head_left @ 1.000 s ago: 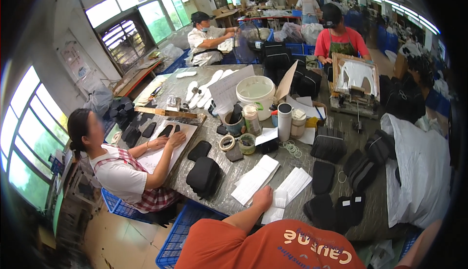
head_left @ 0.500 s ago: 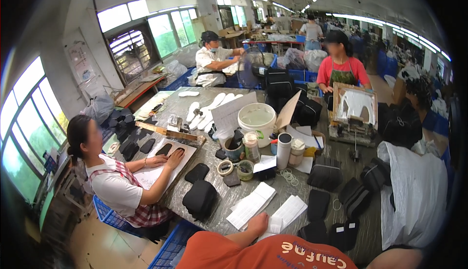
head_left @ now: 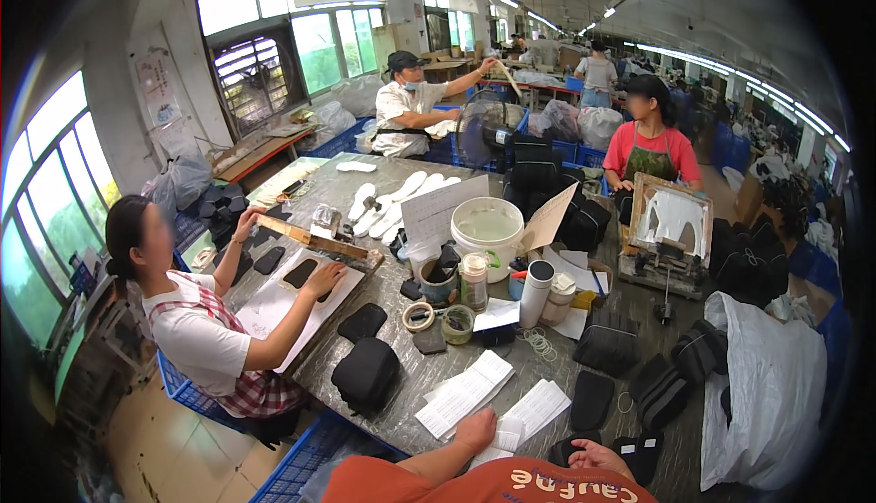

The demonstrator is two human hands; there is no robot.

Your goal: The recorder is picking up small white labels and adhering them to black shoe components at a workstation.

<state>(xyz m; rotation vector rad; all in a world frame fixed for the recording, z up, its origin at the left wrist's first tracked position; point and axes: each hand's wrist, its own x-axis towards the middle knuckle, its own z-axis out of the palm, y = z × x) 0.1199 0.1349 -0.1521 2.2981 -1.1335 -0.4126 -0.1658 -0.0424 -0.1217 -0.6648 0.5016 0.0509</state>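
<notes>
My left hand (head_left: 475, 429) rests at the near table edge with its fingers curled on a white paper sheet (head_left: 507, 435). Two more stacks of white sheets (head_left: 465, 392) lie just beyond it. My right hand (head_left: 598, 456) lies flat, fingers apart, against a black padded piece (head_left: 568, 448) at the table edge. Another black pad (head_left: 592, 400) sits just beyond that hand. My orange shirt fills the lower edge and hides both forearms' lower parts.
On the grey table (head_left: 429, 366) stand a white bucket (head_left: 487, 232), a tape roll (head_left: 418, 316), bottles and a black bag (head_left: 366, 373). A seated person (head_left: 205, 330) works at the left and another (head_left: 650, 149) stands opposite. A white bag (head_left: 776, 394) lies right; a blue crate (head_left: 306, 457) sits below.
The view has tilted upward, so the table and my hands sit lower in the picture. My right hand has come into view on the black piece. My left hand stays on the sheets.
</notes>
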